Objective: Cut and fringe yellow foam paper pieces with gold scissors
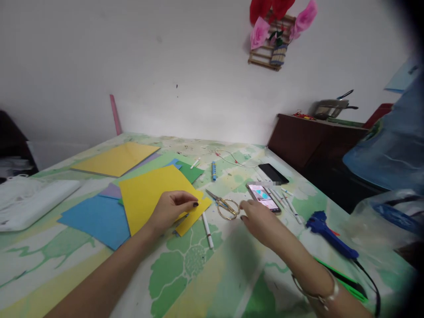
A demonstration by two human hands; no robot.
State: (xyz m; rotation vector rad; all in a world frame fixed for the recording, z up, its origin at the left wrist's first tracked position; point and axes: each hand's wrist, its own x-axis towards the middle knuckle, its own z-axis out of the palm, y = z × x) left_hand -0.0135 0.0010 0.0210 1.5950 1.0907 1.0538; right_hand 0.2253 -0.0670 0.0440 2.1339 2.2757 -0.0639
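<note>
A sheet of yellow paper (145, 190) lies under my left hand (174, 207), whose thumb and fingers are pinched together at its right edge on a small yellow piece. The fingertips are partly hidden. A narrower cut piece of yellow paper (192, 219) lies just below the thumb. Gold-handled scissors (227, 208) rest on the table between my hands, blades pointing up and left. Beside the handle loops is my right hand (256, 217), thumb and index finger apart, holding nothing I can see. A white marker (207, 229) lies below the scissors.
Blue paper (99, 221) and a yellow board (119, 159) lie left. A small blue roll (213, 171) stands out behind the scissors. To the right are a lit phone (264, 197), a dark phone (273, 173), several white markers and a blue glue gun (331, 234) with a cord.
</note>
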